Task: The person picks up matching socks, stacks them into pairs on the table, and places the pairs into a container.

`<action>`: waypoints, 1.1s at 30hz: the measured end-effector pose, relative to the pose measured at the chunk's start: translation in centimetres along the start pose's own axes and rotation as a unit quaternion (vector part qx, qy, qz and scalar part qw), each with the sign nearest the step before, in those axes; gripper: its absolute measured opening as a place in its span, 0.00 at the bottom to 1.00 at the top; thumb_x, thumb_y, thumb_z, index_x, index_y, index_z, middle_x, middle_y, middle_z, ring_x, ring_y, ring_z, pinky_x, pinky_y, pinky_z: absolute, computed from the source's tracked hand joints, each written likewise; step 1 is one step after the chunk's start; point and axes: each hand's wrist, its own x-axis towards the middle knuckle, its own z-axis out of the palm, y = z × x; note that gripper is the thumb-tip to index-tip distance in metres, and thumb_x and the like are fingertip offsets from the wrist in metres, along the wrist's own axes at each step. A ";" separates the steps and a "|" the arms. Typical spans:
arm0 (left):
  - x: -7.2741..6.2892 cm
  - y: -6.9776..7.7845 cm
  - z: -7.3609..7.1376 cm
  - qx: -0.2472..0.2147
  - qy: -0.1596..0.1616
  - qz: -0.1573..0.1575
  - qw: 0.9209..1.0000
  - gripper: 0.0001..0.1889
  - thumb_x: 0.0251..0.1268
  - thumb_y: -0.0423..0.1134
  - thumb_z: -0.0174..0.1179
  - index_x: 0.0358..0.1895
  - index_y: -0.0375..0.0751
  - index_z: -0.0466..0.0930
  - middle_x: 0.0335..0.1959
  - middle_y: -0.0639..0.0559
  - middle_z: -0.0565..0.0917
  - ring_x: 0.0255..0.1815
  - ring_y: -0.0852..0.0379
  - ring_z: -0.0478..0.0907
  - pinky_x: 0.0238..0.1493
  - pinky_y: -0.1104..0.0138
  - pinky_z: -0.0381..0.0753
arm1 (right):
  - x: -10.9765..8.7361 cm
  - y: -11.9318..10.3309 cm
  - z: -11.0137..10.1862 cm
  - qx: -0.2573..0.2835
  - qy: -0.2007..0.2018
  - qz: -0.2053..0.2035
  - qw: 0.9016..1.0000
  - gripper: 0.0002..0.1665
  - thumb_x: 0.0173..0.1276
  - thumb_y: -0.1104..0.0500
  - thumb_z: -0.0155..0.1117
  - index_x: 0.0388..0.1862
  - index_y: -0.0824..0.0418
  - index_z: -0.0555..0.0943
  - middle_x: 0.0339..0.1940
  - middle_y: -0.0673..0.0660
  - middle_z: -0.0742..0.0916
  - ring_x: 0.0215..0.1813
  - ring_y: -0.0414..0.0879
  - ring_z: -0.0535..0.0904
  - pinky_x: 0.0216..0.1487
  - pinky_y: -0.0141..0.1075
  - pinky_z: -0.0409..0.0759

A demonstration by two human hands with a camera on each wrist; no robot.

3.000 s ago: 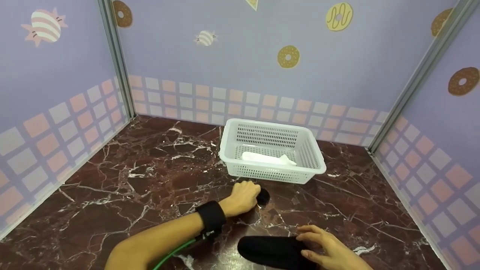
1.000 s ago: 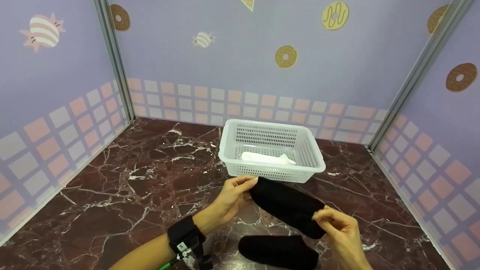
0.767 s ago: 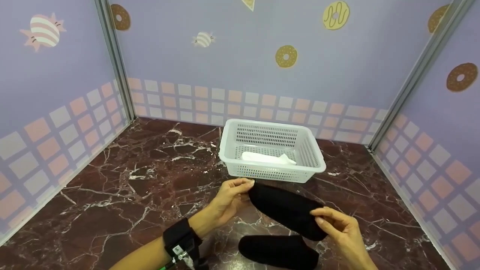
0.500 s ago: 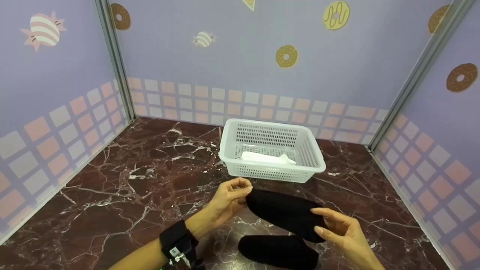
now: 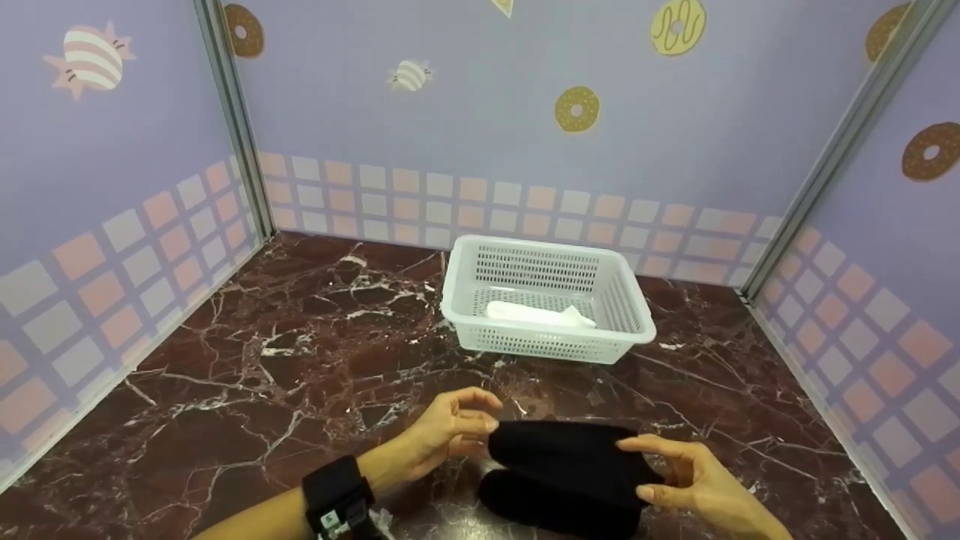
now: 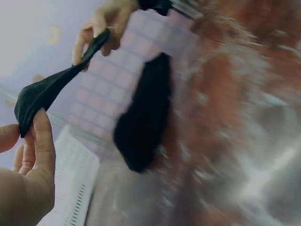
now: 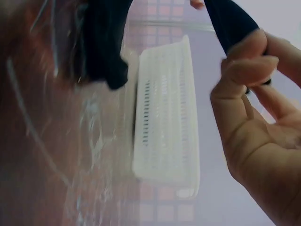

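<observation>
A black sock [image 5: 559,442] is stretched between my two hands. At its left end, my left hand [image 5: 439,431] pinches it between thumb and fingers. My right hand [image 5: 701,480] pinches the other end, also seen close up in the right wrist view. A second black sock [image 5: 547,506] lies on the marbled table just nearer to me, and the held sock overlaps it in the head view. From the left wrist view, the held sock [image 6: 42,96] hangs raised, apart from the lying sock [image 6: 146,115].
Beyond my hands stands a white perforated basket [image 5: 540,341]. Inside it lies a white, cloth-like bundle [image 5: 532,313]. Purple patterned panels [image 5: 480,112] close off the table [image 5: 300,390] at the back and both sides.
Earlier my left hand was at a black thing near the basket, my right hand at the lying sock. Both hands then held a sock up and have lowered it toward me, over the lying one.
</observation>
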 end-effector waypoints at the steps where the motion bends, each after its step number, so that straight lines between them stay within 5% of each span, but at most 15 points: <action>1: -0.2 -0.3 -0.1 0.009 -0.002 -0.005 1.000 0.17 0.56 0.25 0.62 0.49 0.31 0.74 0.32 0.44 0.82 0.30 0.53 0.82 0.37 0.62 0.84 | 0.0 0.2 -0.2 0.003 -0.013 0.016 1.000 0.28 0.70 0.73 0.53 0.68 0.69 0.67 0.69 0.63 0.71 0.40 0.42 0.81 0.39 0.34 0.81; 3: -0.5 -0.9 -0.3 0.019 -0.011 -0.016 1.000 0.19 0.55 0.24 0.62 0.51 0.29 0.72 0.31 0.43 0.82 0.29 0.52 0.82 0.35 0.62 0.84 | 0.0 0.7 -0.5 0.015 -0.042 0.035 0.998 0.28 0.70 0.73 0.52 0.69 0.70 0.65 0.69 0.65 0.70 0.42 0.40 0.81 0.40 0.33 0.79; 8: -1.4 -1.8 -0.7 0.041 -0.018 -0.043 0.998 0.21 0.53 0.23 0.60 0.52 0.25 0.70 0.30 0.42 0.81 0.27 0.50 0.81 0.34 0.60 0.85 | 0.4 1.9 -0.7 0.019 -0.077 0.063 0.995 0.29 0.69 0.72 0.54 0.69 0.71 0.65 0.68 0.68 0.69 0.27 0.39 0.76 0.30 0.32 0.77; 16: -2.0 -2.1 -0.9 0.086 -0.016 -0.081 0.993 0.18 0.56 0.21 0.57 0.51 0.23 0.70 0.25 0.42 0.79 0.23 0.52 0.80 0.29 0.64 0.84 | 0.7 2.6 -0.3 -0.016 -0.077 0.085 0.993 0.29 0.68 0.70 0.57 0.67 0.74 0.65 0.67 0.74 0.68 0.26 0.38 0.79 0.29 0.34 0.83; 25: -1.6 -2.5 -0.8 0.144 0.002 -0.071 0.987 0.14 0.56 0.19 0.58 0.46 0.24 0.73 0.25 0.40 0.81 0.20 0.53 0.80 0.25 0.64 0.84 | 0.6 2.8 0.3 -0.123 -0.062 0.062 0.989 0.33 0.66 0.66 0.63 0.68 0.73 0.64 0.63 0.77 0.69 0.23 0.35 0.74 0.23 0.36 0.80; 33: -1.6 -1.7 -0.8 0.208 -0.011 -0.034 0.977 0.11 0.56 0.20 0.60 0.44 0.23 0.74 0.26 0.40 0.81 0.18 0.55 0.78 0.21 0.66 0.82 | 0.1 1.8 0.2 -0.232 -0.014 0.056 0.971 0.35 0.63 0.61 0.68 0.65 0.73 0.67 0.52 0.71 0.77 0.25 0.35 0.73 0.25 0.31 0.76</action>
